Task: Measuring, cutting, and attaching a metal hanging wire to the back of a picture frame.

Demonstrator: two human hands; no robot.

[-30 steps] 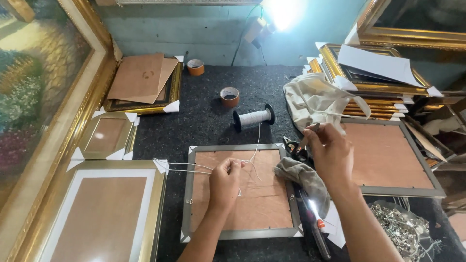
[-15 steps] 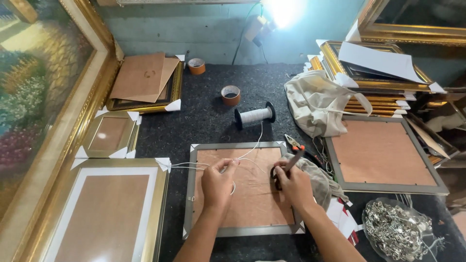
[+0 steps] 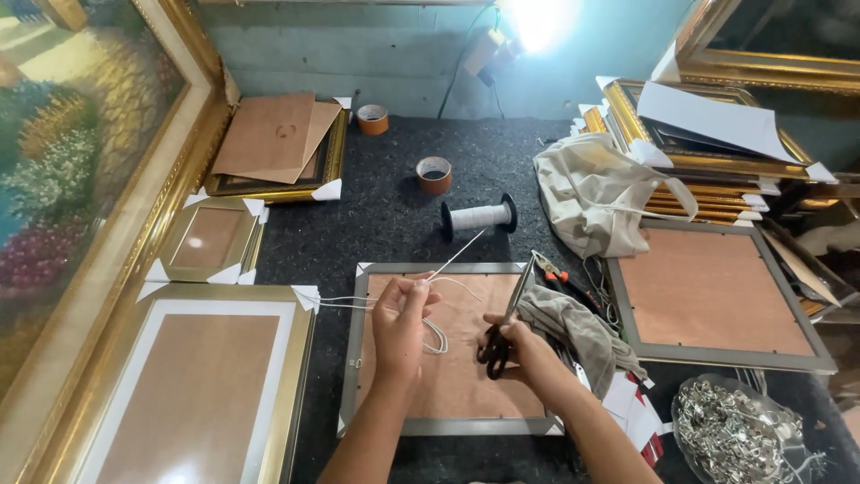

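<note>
Two bare hands work over a silver picture frame (image 3: 351, 358) lying face down on a dark felt-covered workbench (image 3: 394, 224). At far left, a large gilt-framed landscape painting (image 3: 81, 152) leans against the bench edge, with a gold frame (image 3: 193, 385) and a smaller gold frame (image 3: 210, 240) lying back-up just beside it, white protectors on their corners. Behind them, sheets of brown cardboard (image 3: 273, 136) rest on another gold frame.

At centre, the left hand (image 3: 400, 324) is closed, pinching white cord (image 3: 336, 300) between fingertips above the frame's brown backing board; one length of cord trails left across the frame edge, a loop hangs under the hand, and another length runs up to a black-ended spool (image 3: 477, 216) standing near the frame's top edge. Two rolls of brown tape (image 3: 434, 174) sit farther back.

Just beside it, the right hand (image 3: 520, 345) is closed around the black handles of a pair of scissors (image 3: 509, 314), blades pointing up and away, near the cord but apart from it. A grey rag (image 3: 573, 327) and pliers (image 3: 560, 273) lie at the frame's right edge. Farther right are a cream cloth bag (image 3: 591, 193), a second silver frame (image 3: 717, 296), a stack of gold frames (image 3: 708, 152) and a clear bag of metal hangers (image 3: 739, 435).
</note>
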